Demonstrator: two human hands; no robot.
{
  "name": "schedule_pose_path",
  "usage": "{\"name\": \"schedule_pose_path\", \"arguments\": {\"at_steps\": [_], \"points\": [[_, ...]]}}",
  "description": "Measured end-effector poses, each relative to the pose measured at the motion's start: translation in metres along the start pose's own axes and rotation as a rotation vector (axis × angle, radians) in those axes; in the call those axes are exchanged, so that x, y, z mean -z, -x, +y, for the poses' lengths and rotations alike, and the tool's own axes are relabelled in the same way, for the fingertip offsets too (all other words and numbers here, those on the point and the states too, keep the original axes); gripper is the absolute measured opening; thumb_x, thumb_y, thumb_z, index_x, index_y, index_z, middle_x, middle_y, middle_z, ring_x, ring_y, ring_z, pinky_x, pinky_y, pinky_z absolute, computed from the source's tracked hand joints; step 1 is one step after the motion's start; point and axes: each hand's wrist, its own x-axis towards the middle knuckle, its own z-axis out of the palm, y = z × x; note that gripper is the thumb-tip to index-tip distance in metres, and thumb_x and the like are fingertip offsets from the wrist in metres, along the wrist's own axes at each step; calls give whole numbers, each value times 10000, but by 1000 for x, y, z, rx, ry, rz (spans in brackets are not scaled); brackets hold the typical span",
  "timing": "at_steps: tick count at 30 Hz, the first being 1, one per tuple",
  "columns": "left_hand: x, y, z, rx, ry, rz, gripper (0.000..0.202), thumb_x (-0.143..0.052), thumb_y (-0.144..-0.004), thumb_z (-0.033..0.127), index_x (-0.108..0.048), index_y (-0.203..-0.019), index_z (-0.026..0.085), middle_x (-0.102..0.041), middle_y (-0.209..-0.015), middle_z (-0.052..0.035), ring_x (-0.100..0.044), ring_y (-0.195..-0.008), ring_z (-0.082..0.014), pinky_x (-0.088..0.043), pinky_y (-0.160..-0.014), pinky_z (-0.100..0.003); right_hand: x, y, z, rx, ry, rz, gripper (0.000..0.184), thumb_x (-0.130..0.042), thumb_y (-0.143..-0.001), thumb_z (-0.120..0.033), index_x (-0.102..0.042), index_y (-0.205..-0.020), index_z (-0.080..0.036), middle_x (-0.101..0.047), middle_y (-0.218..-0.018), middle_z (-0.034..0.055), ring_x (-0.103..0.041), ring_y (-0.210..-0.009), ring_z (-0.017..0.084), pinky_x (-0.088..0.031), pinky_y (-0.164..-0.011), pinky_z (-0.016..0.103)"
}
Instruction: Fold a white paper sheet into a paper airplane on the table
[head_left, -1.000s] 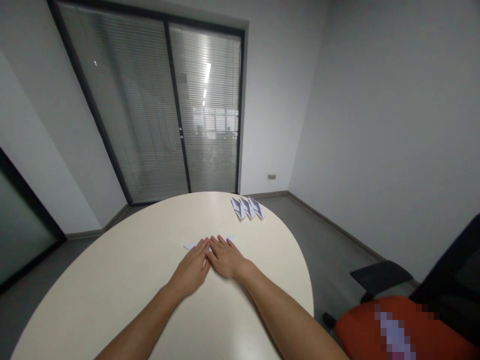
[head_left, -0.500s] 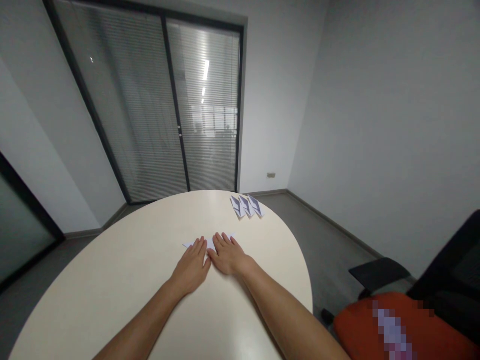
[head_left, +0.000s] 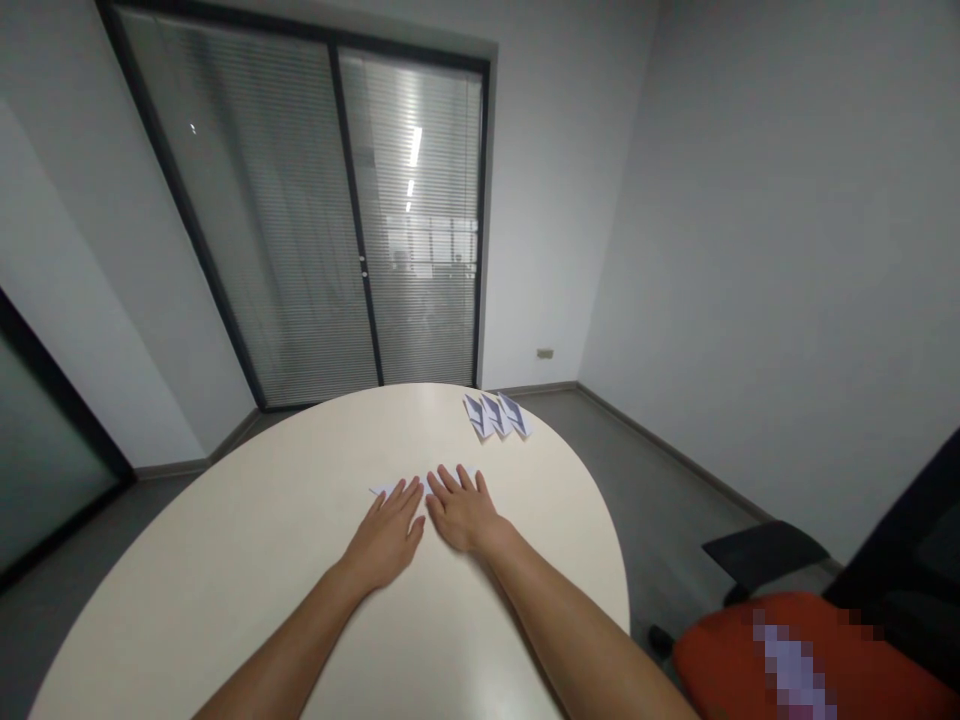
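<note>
A piece of white paper (head_left: 379, 491) lies flat on the round cream table (head_left: 247, 560), mostly covered by my hands. Its pointed left tip and a little of its far edge show. My left hand (head_left: 386, 540) rests palm down over the left part, fingers stretched forward and thumb apart. On the right part lies my right hand (head_left: 461, 512), also palm down, with its fingers spread. A small gap separates the two hands. Whether the paper is folded beneath them I cannot tell.
Three folded white and purple-grey papers (head_left: 496, 416) lie in a row near the table's far right edge. To the right stands an office chair with a red seat (head_left: 720, 650) and a black armrest (head_left: 765, 555). Beyond the table is a glass partition with blinds (head_left: 300, 250).
My right hand has slid slightly right, its fingers spreading wider, and the gap between the hands has grown. My left hand stays on the paper. The camera view has shifted a little.
</note>
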Motion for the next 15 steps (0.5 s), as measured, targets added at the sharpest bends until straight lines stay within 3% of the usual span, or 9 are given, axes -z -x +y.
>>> {"name": "schedule_pose_path", "arguments": {"at_steps": [3, 8, 11, 13, 15], "points": [[0, -2, -1, 56, -20, -1, 600, -275, -1001, 357, -327, -1534, 86, -259, -1608, -120, -225, -1507, -248, -236, -1220, -451, 2, 0, 0, -14, 5, -13, 642, -104, -1024, -472, -151, -1601, -195, -77, -1655, 26, -13, -1520, 332, -10, -1194, 596], [-1, -4, -4, 177, -83, -2, 642, -263, -1003, 370, -306, -1522, -6, -236, -1602, -187, -234, -1501, -288, -234, -1215, -455, -1, -1, -7, -143, 55, 23, 679, -178, -1025, -474, -163, -1590, -98, -100, -1644, 121, -25, -1516, 350, -11, -1198, 587], [-2, -4, -6, 195, -87, 0, 657, -274, -1000, 394, -313, -1520, -6, -230, -1601, -199, -237, -1498, -300, -237, -1212, -451, -2, -1, -5, 40, 71, 135, 621, -229, -1024, -405, -290, -1561, -98, -237, -1619, 119, -76, -1520, 312, -13, -1215, 541], [-2, -2, -7, 175, -86, -3, 654, -279, -998, 398, -310, -1528, 15, -218, -1607, -188, -224, -1502, -300, -233, -1212, -452, -2, -3, -3, 240, 36, 126, 592, -234, -1022, -383, -319, -1556, -141, -278, -1612, 79, -131, -1517, 274, -75, -1226, 499], [-1, -1, -7, 158, -95, -7, 643, -274, -999, 389, -305, -1536, 35, -209, -1612, -175, -213, -1507, -293, -219, -1216, -458, -2, -6, -2, 317, -6, 67, 599, -214, -1023, -391, -288, -1568, -154, -256, -1622, 65, -167, -1510, 273, -145, -1220, 492]]}}
